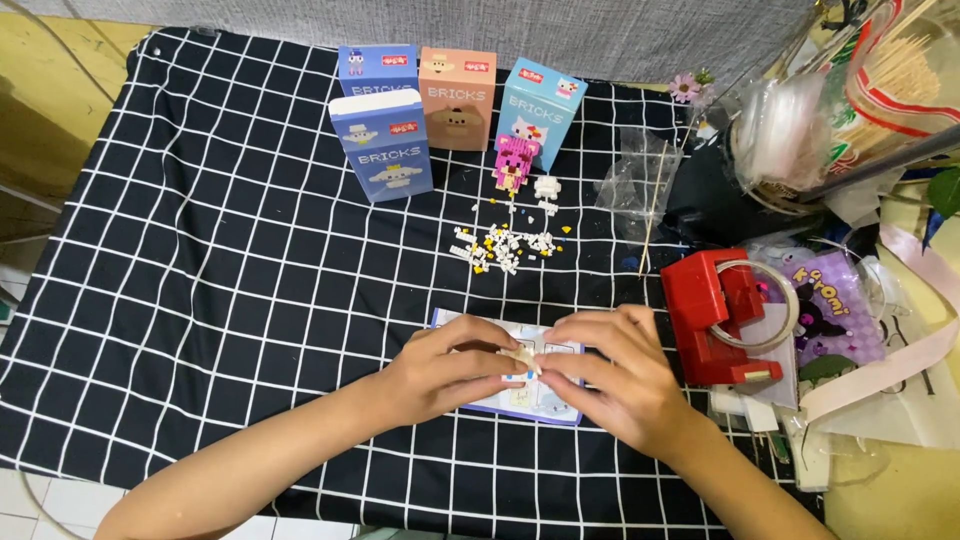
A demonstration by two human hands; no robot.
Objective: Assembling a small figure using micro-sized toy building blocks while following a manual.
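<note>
Your left hand (440,372) and right hand (610,375) pinch a small pale brick piece (524,360) between their fingertips (over the paper instruction sheet (520,400)), equally near.

Left hand (440,375) and right hand (615,380) meet fingertip to fingertip over a flat printed instruction sheet (515,400), which lies on the black white-gridded cloth (200,280); a small pale brick piece (522,358) sits pinched between both hands. Beyond the fingertips lies a scatter of small white and yellow loose bricks (500,245), and further beyond, a small pink built brick figure (510,163) with a small white brick cluster (546,187) just right of it. Four upright cardboard brick boxes (455,110) stand behind the figure, farthest from the hands. Just right of the right hand sits a red plastic tape dispenser (715,315), and beyond that, clear plastic bags (640,180).
</note>
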